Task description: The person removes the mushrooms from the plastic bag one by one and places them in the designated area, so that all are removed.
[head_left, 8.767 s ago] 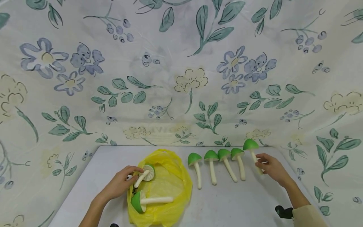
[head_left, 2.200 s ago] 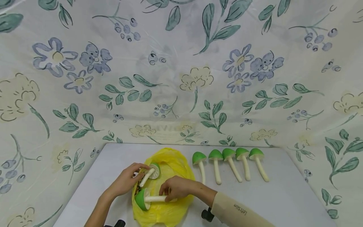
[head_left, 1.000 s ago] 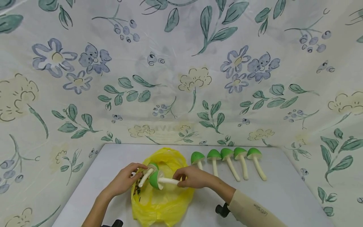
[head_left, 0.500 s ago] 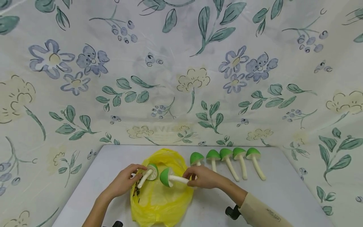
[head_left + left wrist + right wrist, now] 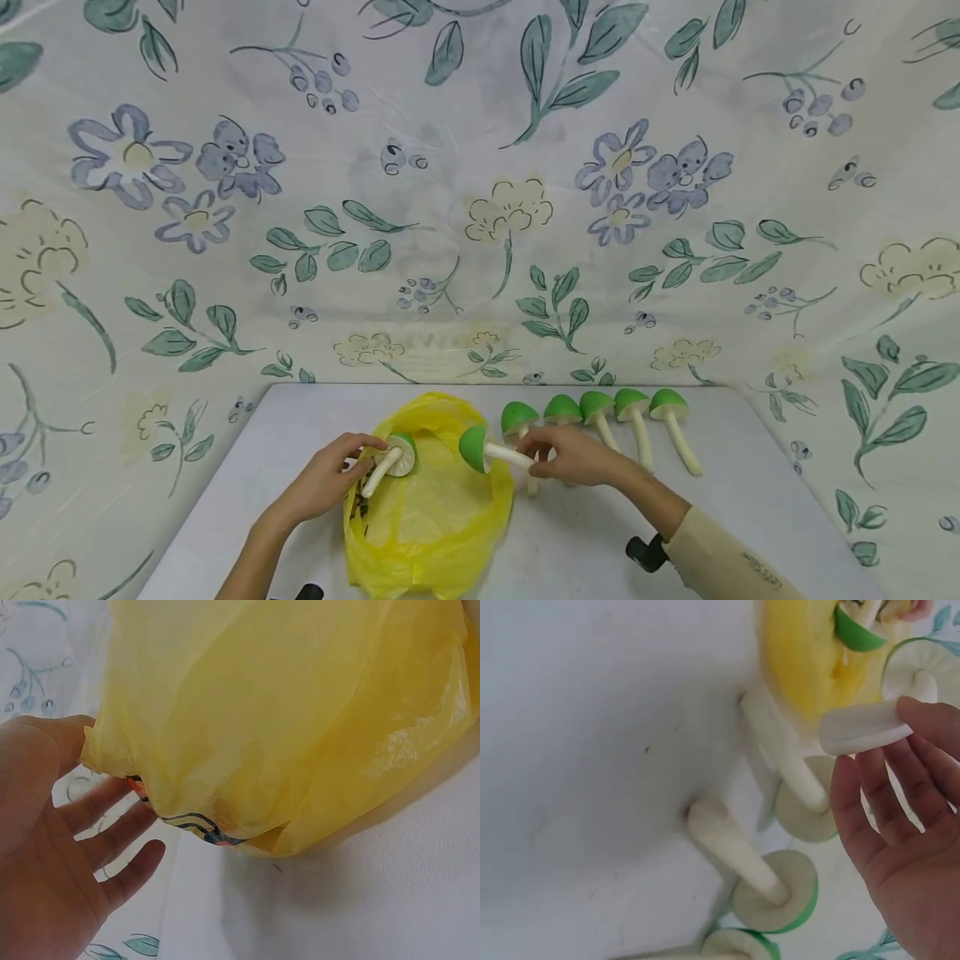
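My right hand (image 5: 573, 454) pinches the stem end of a fake mushroom (image 5: 474, 448) with a green cap and white stem. It is held sideways over the right rim of a yellow plastic bag (image 5: 420, 558), cap pointing left. In the right wrist view, thumb and fingertips grip the white stem (image 5: 862, 727). My left hand (image 5: 330, 477) pinches the bag's left edge between thumb and index finger, the other fingers spread in the left wrist view. Inside the bag, beside these fingertips, leans another mushroom (image 5: 402, 456), its pale gills facing right.
Several like mushrooms lie in a row at the back right, caps away from me; the rightmost one (image 5: 670, 404) is fully visible, while my right hand overlaps others. A white table (image 5: 585, 558) bears everything. Behind it hangs a floral cloth (image 5: 510, 275).
The right hand earlier laid a mushroom at the row's right end. Since then it has taken another from the bag, raised it and moved it right. The left hand stays at the bag's edge.
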A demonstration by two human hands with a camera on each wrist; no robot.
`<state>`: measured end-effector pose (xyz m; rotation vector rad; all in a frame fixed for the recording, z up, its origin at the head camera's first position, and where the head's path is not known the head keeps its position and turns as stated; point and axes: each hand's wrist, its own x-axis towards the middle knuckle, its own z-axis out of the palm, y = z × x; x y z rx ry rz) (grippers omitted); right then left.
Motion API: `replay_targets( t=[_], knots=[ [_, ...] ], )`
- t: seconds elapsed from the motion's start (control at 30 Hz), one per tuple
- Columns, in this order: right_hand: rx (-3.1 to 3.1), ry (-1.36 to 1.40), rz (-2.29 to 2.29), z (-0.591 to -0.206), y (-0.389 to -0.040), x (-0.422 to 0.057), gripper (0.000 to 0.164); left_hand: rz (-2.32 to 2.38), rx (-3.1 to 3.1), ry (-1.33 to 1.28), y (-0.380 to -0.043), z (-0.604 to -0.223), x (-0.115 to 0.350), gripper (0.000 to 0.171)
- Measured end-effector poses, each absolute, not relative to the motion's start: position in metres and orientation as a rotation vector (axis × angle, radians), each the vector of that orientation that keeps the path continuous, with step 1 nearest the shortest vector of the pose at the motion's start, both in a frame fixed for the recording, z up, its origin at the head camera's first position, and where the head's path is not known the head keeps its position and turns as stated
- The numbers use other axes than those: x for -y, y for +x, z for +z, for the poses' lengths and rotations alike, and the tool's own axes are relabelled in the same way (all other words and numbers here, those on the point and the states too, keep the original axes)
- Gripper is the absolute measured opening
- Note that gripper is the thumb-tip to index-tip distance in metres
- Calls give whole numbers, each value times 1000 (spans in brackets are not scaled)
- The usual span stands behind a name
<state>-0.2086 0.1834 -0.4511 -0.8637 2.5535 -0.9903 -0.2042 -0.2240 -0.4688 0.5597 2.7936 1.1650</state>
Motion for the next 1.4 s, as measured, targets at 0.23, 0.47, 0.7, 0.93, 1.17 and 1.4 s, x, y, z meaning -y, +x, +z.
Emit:
replay_targets(
  t=[0.23,0.47,0.7,0.93,1.17,1.4],
  knots=[
    [-2565,-845,-982,-451,-205,-204,21,1173,-2787,558,-205,-470,223,27],
    [-2585,-810,-1023,-455,-203,-223,23,1166,-2789,574,-204,-468,223,26],
    [-2643,-759,-1007,-459,-203,-245,25,1161,-2790,559,-203,-466,223,25],
    [-2662,-768,-1024,-465,-204,-267,22,1173,-2780,553,-202,-469,224,25],
    [-2658,-718,-1037,-464,-200,-285,20,1159,-2780,557,-203,-469,223,26],
    [-2665,-614,-1102,-459,-199,-298,22,1165,-2771,545,-205,-469,221,27]
  ],
)
